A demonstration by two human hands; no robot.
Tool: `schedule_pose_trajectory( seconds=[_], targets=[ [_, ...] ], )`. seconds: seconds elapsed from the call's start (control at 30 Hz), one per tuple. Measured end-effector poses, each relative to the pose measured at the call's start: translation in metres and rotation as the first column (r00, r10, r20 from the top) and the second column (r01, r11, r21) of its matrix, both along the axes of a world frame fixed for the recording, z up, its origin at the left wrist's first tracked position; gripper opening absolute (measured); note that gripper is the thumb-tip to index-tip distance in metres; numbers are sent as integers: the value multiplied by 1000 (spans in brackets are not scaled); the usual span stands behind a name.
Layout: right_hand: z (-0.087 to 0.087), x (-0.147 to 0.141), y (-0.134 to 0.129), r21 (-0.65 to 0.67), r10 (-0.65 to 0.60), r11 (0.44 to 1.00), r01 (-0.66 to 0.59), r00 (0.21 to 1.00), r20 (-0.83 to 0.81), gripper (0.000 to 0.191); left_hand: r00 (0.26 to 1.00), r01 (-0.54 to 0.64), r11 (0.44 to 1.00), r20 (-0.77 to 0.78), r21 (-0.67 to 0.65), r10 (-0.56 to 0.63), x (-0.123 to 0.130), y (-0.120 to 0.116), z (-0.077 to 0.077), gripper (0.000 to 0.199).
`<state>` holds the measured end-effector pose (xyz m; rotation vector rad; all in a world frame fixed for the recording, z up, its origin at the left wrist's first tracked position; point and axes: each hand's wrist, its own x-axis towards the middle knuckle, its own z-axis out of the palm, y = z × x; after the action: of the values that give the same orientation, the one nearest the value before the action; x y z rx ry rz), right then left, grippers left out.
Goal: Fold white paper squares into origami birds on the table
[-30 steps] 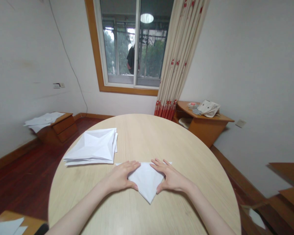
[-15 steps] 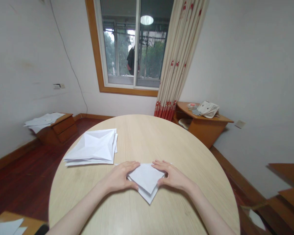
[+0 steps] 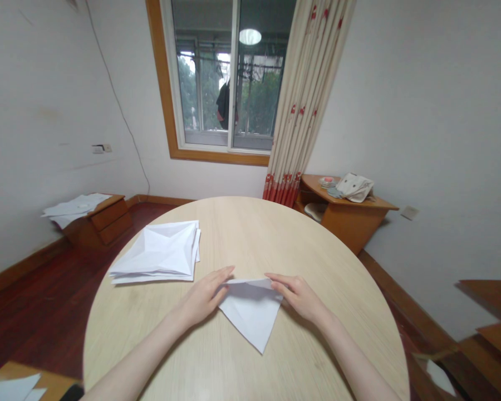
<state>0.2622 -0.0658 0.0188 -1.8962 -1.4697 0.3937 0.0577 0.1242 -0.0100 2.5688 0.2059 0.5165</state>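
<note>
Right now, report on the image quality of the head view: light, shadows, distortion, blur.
Head view: soft daylight comes from the window, where a round lamp reflection shows in the glass; only faint shadows lie under the left hand and right hand at the folded paper; wide-angle distortion bows the walls and stretches the round table; the forearms at the bottom edge look slightly soft.

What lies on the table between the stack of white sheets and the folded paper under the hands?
In the head view, only the left hand and bare table lie between the stack of white sheets and the folded paper.
</note>
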Motion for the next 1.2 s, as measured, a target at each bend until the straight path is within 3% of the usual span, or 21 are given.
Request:
schedule_pose_trajectory(
  seconds=[0.3,0.6,0.8,0.93,1.2],
  targets=[
    [-12,6,1,266,-89,961,75,995,38,33,991,-63,995,124,83,53,1,0,-2,48],
    [-7,5,2,309,-157,933,186,981,-116,35,972,-152,977,201,147,121,2,0,-3,57],
    [-8,7,2,343,-229,898,275,959,-170,39,960,-192,974,231,117,162,3,-1,-3,69],
    [-7,7,2,326,-262,897,297,954,-149,44,972,-139,989,196,52,127,3,-3,-3,68],
    [-20,15,6,238,-361,905,353,932,-11,50,995,101,993,-20,-63,-102,1,-16,-2,39]
  ],
)
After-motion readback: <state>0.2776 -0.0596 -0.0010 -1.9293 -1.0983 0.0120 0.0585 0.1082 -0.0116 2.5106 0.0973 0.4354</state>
